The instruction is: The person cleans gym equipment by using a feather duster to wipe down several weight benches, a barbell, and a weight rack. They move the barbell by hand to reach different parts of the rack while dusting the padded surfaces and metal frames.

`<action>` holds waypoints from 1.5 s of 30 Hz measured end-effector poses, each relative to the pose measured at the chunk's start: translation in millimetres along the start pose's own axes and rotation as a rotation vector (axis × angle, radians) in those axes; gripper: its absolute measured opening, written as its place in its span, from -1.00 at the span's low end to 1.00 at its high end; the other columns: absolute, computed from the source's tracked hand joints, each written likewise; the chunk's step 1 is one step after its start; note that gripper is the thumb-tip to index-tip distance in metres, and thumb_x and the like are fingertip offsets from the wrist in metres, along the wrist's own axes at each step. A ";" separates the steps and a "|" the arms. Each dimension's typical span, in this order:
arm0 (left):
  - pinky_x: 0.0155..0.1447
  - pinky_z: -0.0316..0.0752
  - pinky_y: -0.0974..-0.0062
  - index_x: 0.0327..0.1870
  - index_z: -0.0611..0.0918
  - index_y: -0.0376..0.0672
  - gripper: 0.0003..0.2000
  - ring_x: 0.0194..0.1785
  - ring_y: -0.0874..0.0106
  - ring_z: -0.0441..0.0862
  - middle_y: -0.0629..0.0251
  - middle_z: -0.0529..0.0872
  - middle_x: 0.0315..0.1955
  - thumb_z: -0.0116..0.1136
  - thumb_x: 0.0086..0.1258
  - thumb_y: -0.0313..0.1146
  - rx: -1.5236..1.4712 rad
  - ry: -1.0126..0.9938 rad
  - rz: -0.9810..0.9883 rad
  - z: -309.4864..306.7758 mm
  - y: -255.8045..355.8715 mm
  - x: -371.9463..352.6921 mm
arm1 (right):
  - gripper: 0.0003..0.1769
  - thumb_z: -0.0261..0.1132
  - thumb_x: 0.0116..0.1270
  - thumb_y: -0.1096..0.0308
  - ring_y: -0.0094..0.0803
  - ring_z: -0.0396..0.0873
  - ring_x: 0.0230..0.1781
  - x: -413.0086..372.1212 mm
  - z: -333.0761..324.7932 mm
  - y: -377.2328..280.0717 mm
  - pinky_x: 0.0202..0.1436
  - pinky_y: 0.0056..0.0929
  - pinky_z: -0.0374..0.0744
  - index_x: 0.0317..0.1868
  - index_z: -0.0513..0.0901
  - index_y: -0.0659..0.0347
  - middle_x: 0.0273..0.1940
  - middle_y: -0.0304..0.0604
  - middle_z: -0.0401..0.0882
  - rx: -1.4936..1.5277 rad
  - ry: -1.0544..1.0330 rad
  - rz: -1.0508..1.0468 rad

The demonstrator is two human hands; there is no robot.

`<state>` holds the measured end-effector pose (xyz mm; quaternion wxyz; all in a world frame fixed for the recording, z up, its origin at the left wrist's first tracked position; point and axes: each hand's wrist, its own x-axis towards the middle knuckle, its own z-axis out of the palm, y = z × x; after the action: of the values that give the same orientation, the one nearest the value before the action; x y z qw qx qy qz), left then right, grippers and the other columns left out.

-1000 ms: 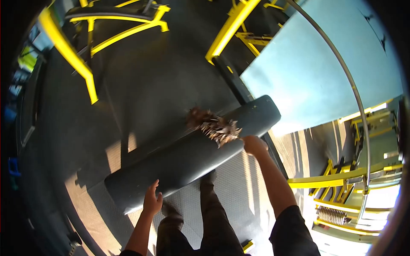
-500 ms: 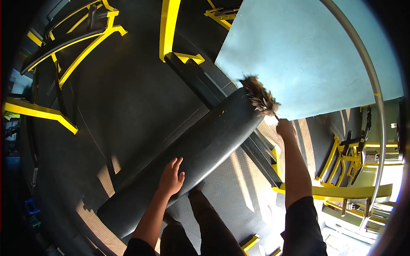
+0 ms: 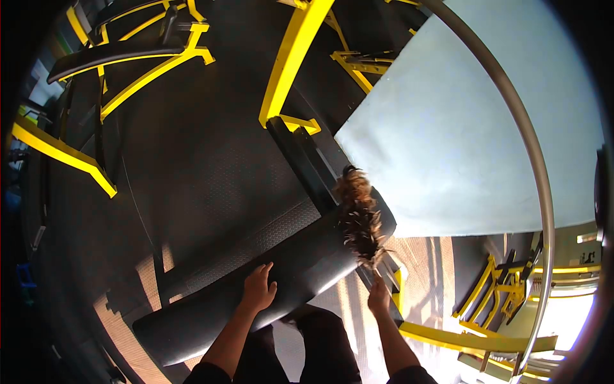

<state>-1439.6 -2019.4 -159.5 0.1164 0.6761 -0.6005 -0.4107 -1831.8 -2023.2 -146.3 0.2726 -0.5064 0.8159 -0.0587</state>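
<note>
A long black padded bench (image 3: 288, 272) runs diagonally in front of me. My right hand (image 3: 378, 296) is closed around the handle of a feather duster (image 3: 361, 221). Its brown and black feathers overlap the far end of the bench pad. Over the near side of the pad is my left hand (image 3: 259, 289), fingers stretched out and holding nothing.
A bent metal bar (image 3: 521, 121) arches down the right side before a pale blue panel (image 3: 473, 128). Yellow-framed gym machines stand at the upper left (image 3: 153, 73) and lower right (image 3: 499, 288). A yellow upright (image 3: 294, 61) rises beyond the bench, above dark rubber flooring (image 3: 192, 153).
My right hand has drawn the feather duster back toward me and leftward, from the bench's far tip onto the pad. My left hand stays over the pad. The view has shifted.
</note>
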 end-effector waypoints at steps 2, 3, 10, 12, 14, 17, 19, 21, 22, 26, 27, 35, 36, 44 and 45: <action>0.47 0.21 0.01 0.48 0.26 -0.06 -0.38 0.44 0.07 0.33 0.04 0.40 0.35 0.17 0.42 -0.27 -0.037 0.052 0.013 2.9 0.1 17.7 | -0.52 -0.01 0.49 0.39 0.16 0.60 -0.01 28.3 33.3 -19.9 0.10 0.00 0.52 0.39 0.45 0.10 -0.09 0.17 0.64 0.157 0.182 -0.365; 0.47 0.21 0.01 0.48 0.26 -0.06 -0.38 0.44 0.07 0.33 0.04 0.40 0.35 0.17 0.42 -0.27 -0.039 0.047 -0.007 0.5 4.2 24.3 | -0.47 0.01 0.47 0.41 0.06 0.64 -0.06 38.6 33.6 -39.0 0.06 -0.08 0.55 0.44 0.40 0.01 -0.06 0.18 0.65 0.146 0.038 -0.302; 0.50 -0.03 -0.31 0.53 0.17 0.03 -0.36 0.54 0.18 0.15 0.11 0.24 0.44 0.11 0.49 -0.16 0.132 0.027 -0.276 -10.0 21.3 99.4 | -0.35 0.08 0.39 0.51 0.05 0.64 -0.23 175.4 60.1 -108.1 -0.11 -0.08 0.57 0.47 0.38 -0.15 -0.27 0.12 0.60 0.102 -0.102 -0.538; 0.51 -0.07 -0.34 0.54 0.16 0.05 -0.35 0.55 0.20 0.12 0.12 0.22 0.45 0.11 0.49 -0.14 0.083 0.030 -0.331 -5.6 32.0 118.7 | -0.35 0.08 0.39 0.50 0.05 0.64 -0.23 205.8 47.1 -133.3 -0.12 -0.06 0.57 0.47 0.38 -0.17 -0.27 0.09 0.59 0.026 -0.167 -0.524; 0.49 -0.20 -0.43 0.58 0.08 0.07 -0.28 0.60 0.15 0.02 0.08 0.10 0.52 0.04 0.50 0.08 0.041 -0.082 -0.479 -4.8 43.7 133.3 | -0.35 0.10 0.39 0.48 0.07 0.63 -0.23 232.6 44.4 -150.8 -0.16 0.01 0.57 0.46 0.39 -0.23 -0.25 0.04 0.57 -0.041 -0.187 -0.597; 0.47 -0.33 -0.50 0.62 -0.04 0.10 -0.13 0.64 0.09 -0.16 0.05 -0.08 0.58 -0.09 0.42 0.36 0.049 -0.173 -0.704 13.8 53.9 146.1 | -0.35 0.10 0.39 0.48 0.06 0.63 -0.20 269.2 64.6 -174.3 -0.17 0.01 0.57 0.44 0.40 -0.31 -0.21 -0.02 0.58 -0.019 -0.147 -0.622; 0.45 -0.35 -0.52 0.62 -0.09 0.11 -0.06 0.64 0.06 -0.22 0.03 -0.17 0.59 -0.13 0.36 0.45 0.030 -0.256 -0.770 30.0 50.5 146.9 | -0.35 0.09 0.39 0.48 0.04 0.63 -0.17 298.3 65.5 -196.7 -0.16 0.01 0.57 0.44 0.39 -0.33 -0.19 -0.03 0.58 -0.082 -0.148 -0.627; 0.42 -0.41 -0.56 0.63 -0.12 0.16 0.04 0.64 0.00 -0.32 0.03 -0.27 0.60 -0.14 0.25 0.57 -0.011 -0.293 -0.787 39.7 51.4 143.1 | -0.31 0.07 0.39 0.47 0.01 0.63 -0.10 315.4 60.4 -220.5 -0.08 -0.01 0.58 0.47 0.33 -0.38 -0.11 -0.07 0.59 -0.236 -0.202 -0.605; 0.42 -0.41 -0.56 0.63 -0.12 0.16 0.04 0.64 0.00 -0.32 0.03 -0.27 0.60 -0.14 0.25 0.57 -0.025 -0.294 -0.799 38.9 49.8 143.1 | -0.31 0.07 0.39 0.47 0.01 0.63 -0.10 320.7 58.5 -226.3 -0.08 -0.01 0.58 0.47 0.33 -0.38 -0.11 -0.07 0.59 -0.246 -0.214 -0.613; 0.41 -0.47 -0.57 0.61 0.01 0.22 -0.02 0.64 0.00 -0.35 0.07 -0.22 0.60 -0.11 0.24 0.56 -0.114 -0.251 -0.776 40.3 46.0 140.7 | -0.28 0.10 0.36 0.45 -0.03 0.65 -0.07 344.5 17.5 -266.6 0.00 -0.05 0.61 0.48 0.29 -0.40 -0.03 -0.09 0.56 -0.646 -0.505 -0.901; 0.41 -0.48 -0.57 0.60 0.06 0.23 -0.04 0.64 0.01 -0.36 0.08 -0.19 0.60 -0.09 0.25 0.55 -0.120 -0.253 -0.768 40.2 45.5 141.2 | -0.25 0.08 0.33 0.48 -0.06 0.65 -0.10 353.9 11.7 -280.9 -0.03 -0.07 0.61 0.48 0.31 -0.41 -0.06 -0.11 0.56 -0.770 -0.444 -0.927; 0.41 -0.54 -0.55 0.57 0.15 0.27 -0.07 0.64 0.05 -0.34 0.16 -0.12 0.60 -0.06 0.22 0.55 -0.174 -0.208 -0.792 39.5 42.0 140.7 | -0.48 0.08 0.37 0.43 -0.17 0.70 -0.27 308.5 -78.4 -459.8 -0.21 -0.14 0.62 0.26 0.63 -0.26 -0.29 -0.12 0.66 -1.293 -0.394 -1.162; 0.41 -0.54 -0.55 0.57 0.15 0.27 -0.07 0.64 0.05 -0.34 0.16 -0.12 0.60 -0.06 0.22 0.55 -0.177 -0.206 -0.789 40.7 41.6 139.2 | -0.48 0.08 0.37 0.43 -0.17 0.70 -0.27 301.2 -81.1 -467.8 -0.21 -0.14 0.62 0.26 0.63 -0.26 -0.29 -0.12 0.66 -1.295 -0.391 -1.162; 0.41 -0.49 -0.56 0.56 0.18 0.26 -0.10 0.65 0.07 -0.32 0.17 -0.09 0.60 -0.12 0.24 0.56 -0.158 -0.174 -0.766 40.0 41.1 138.0 | -0.54 0.12 0.27 0.48 -0.22 0.74 -0.12 285.7 -100.1 -449.5 -0.03 -0.15 0.65 0.05 0.75 -0.22 -0.14 -0.14 0.76 -1.477 -0.716 -1.061; 0.41 -0.49 -0.57 0.55 0.18 0.27 -0.10 0.65 0.07 -0.32 0.18 -0.09 0.60 -0.12 0.24 0.57 -0.158 -0.169 -0.763 40.4 41.6 137.9 | -0.50 0.10 0.30 0.45 -0.23 0.72 -0.07 289.1 -108.5 -443.1 0.02 -0.14 0.64 0.13 0.71 -0.33 -0.08 -0.16 0.74 -1.441 -0.666 -1.011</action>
<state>-1505.5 -2141.5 -215.4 -0.0428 0.8034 -0.2801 -0.5238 -1632.3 -2503.7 -1.2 0.0551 -0.8380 0.2192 0.4966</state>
